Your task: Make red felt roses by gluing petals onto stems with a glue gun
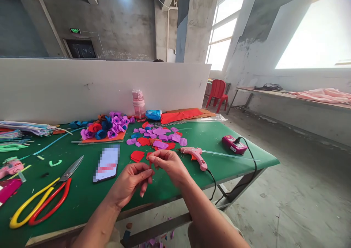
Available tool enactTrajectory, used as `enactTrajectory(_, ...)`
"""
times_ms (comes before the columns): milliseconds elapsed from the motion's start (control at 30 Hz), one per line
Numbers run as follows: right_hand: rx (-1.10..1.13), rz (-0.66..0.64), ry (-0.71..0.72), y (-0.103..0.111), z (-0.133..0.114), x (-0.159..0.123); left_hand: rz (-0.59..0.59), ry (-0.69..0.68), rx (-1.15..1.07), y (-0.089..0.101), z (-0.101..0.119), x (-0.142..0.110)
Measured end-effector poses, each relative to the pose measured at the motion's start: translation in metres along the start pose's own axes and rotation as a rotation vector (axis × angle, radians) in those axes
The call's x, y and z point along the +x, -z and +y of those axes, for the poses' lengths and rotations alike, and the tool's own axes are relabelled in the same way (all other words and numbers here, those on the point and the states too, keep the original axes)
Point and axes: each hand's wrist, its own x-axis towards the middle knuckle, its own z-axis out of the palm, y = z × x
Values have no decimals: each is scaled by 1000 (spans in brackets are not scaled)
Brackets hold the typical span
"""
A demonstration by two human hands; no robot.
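Observation:
My left hand [131, 182] and my right hand [170, 165] meet above the near part of the green table. Between their pinched fingertips is a small red petal [150, 164], mostly covered by the fingers. Just beyond them, red petals [137, 156] lie in a small stack. Purple petals [160, 131] are strewn farther back, mixed with red and blue ones. To the right of my right hand, a pink glue gun [196, 154] rests on its side with a clear glue stick [230, 155] behind it.
Yellow-and-red-handled scissors [51, 200] and a phone [106, 164] lie left. Finished flowers [106, 126] sit behind, near a pink bottle [138, 105] and white partition [104, 87]. A magenta power strip [234, 145] trails its cord over the table's right edge.

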Motion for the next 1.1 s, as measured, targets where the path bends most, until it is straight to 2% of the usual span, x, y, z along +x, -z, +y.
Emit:
enactTrajectory(133,12,58,18,2,0,2,-17,23,-11,2,-1,0)
enactTrajectory(233,55,115,-7,4,1,3,68,-35,-102,4,-2,3)
enactTrajectory(300,17,58,-50,4,1,3,152,-101,-196,6,-1,5)
enactTrajectory(433,-128,-171,-119,1,7,0,267,-163,-338,11,1,10)
enactTrajectory(533,-163,-209,-142,-1,14,-1,296,-175,-372,14,0,12)
enactTrajectory(800,-184,-165,-70,-5,24,3,272,-122,-253,15,-6,10)
enactTrajectory(867,-328,-107,-10,2,23,6,298,-192,-242,17,-4,9)
enactTrajectory(1000,-735,146,179,27,25,10,428,-363,-222,29,0,11)
enactTrajectory(1100,-898,159,220,37,34,10,481,-390,-242,41,-2,15)
